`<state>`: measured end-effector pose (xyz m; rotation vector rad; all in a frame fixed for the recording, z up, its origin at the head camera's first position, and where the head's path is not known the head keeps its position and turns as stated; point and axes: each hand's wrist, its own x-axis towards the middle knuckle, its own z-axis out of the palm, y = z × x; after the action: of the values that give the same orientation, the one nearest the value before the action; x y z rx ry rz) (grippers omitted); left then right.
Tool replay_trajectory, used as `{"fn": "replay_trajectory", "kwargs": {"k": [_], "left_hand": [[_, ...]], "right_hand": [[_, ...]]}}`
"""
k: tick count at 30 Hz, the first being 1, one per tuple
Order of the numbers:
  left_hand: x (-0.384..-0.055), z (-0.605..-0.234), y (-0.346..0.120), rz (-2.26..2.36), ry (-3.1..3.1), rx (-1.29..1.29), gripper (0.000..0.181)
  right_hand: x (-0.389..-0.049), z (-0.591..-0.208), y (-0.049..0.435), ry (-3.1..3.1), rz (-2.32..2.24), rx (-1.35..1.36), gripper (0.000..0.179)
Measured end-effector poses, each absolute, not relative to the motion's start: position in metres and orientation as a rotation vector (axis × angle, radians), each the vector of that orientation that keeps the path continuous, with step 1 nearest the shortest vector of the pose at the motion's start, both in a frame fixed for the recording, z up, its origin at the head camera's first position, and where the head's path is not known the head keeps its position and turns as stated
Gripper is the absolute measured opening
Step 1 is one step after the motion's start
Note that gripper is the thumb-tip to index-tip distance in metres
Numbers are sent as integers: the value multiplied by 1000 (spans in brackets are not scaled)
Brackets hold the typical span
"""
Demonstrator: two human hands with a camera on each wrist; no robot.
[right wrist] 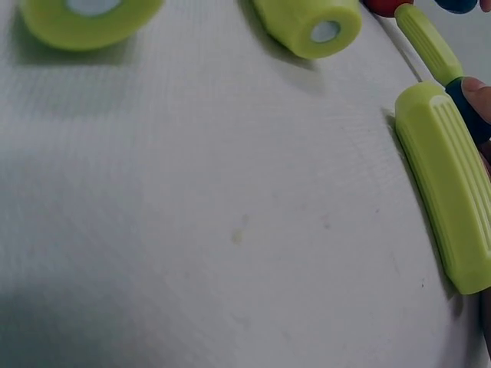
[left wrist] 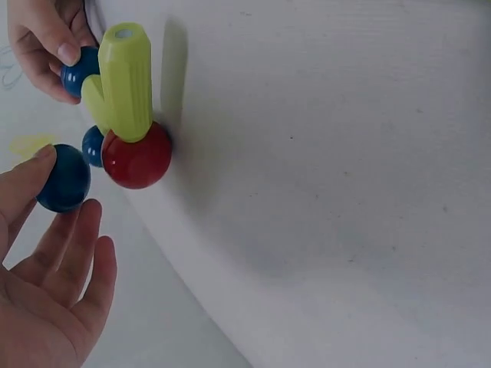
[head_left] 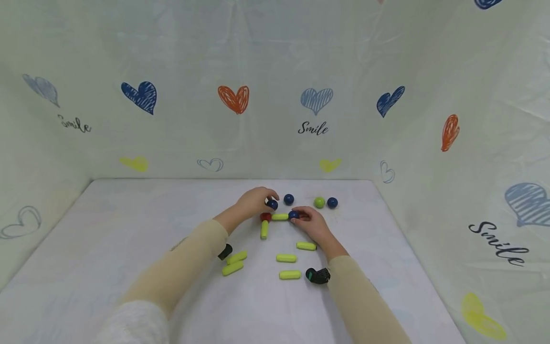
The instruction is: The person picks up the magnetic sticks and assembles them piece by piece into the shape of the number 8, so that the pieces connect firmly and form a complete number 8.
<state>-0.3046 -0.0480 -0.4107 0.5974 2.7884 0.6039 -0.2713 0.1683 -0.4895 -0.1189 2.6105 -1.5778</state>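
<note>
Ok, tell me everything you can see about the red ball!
The red ball is round, shiny and plastic-looking. Two green sticks are joined to it: one points toward the person, the other leads right to a blue ball the right hand holds. The left hand is close but not touching. I can't tell if the ball rests on the table.

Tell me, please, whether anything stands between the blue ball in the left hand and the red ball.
Nothing visible does: a gap separates the blue ball in the left hand from the red ball; the nearest loose blue ball lies to the right.
</note>
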Motion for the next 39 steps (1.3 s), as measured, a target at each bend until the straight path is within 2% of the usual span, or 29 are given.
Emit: {"fn": "replay_trajectory", "kwargs": {"k": [8,24,39], "left_hand": [[-284,-409,-56,582,2780,651,48],[-253,-402,-62,532,2821,740,36],[-225,-408,-66,492,2809,841,38]], "right_hand": [[-274,-493,167,2636,-1543,-122,37],[-276,-494,168,2649,-1523,-95,36],[-275,-495,168,2643,-1528,-95,38]]}}
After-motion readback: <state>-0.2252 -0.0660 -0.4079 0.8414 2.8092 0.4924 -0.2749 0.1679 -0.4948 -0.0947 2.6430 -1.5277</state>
